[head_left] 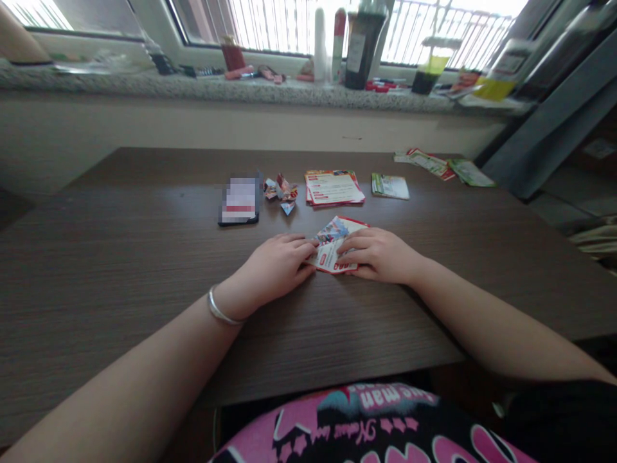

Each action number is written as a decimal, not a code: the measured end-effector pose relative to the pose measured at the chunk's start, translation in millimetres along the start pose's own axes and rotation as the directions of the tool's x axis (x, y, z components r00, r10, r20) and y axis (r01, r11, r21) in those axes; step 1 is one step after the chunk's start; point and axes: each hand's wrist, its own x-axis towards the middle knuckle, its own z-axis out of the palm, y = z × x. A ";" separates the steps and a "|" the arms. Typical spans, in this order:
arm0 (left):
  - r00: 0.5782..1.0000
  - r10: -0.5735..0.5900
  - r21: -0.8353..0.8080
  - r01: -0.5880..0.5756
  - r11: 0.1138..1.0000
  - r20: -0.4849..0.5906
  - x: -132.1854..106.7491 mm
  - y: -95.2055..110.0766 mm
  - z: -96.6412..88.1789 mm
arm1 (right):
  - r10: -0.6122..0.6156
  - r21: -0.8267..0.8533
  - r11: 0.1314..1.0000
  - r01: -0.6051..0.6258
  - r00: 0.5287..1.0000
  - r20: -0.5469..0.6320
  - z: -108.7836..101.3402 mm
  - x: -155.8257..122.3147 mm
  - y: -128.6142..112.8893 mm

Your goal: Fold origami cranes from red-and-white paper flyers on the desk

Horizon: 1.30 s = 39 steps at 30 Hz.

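A folded printed paper (337, 247), red, white and colourful, lies on the dark wooden table (120, 257) in front of me. My left hand (277, 267), with a silver bangle at the wrist, presses its curled fingertips on the paper's left edge. My right hand (380, 254) lies on the paper's right side, fingers bent and pinching its edge. Both hands hold the paper down against the table top.
Behind the paper lie a dark phone (240, 200), small folded paper figures (282, 191), a stack of red flyers (333, 188), a green-white leaflet (390, 186) and more leaflets (441, 166) at the far right. Bottles and clutter crowd the stone windowsill (270, 90).
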 end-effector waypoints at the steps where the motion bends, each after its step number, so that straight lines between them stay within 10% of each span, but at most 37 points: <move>1: 1.000 0.003 -0.002 -0.003 1.000 0.001 0.0 -0.1 0.3 | 0.002 0.017 1.000 -0.002 1.000 0.012 -0.8 0.4 -1.1; 14: 0.998 0.007 -0.037 -0.005 0.999 0.065 -2.0 4.6 -4.7 | 0.258 0.246 0.932 -0.267 0.964 0.066 -9.1 -1.9 0.3; 28: 0.988 -0.019 -0.064 0.029 0.998 0.151 -3.4 0.1 0.5 | 0.744 0.337 0.571 -0.749 0.645 0.172 -1.9 -4.3 13.8; 39: 0.988 -0.004 -0.068 0.014 0.998 0.152 -5.2 1.7 0.5 | 0.793 0.256 0.559 -0.789 0.599 0.114 1.5 -4.2 17.7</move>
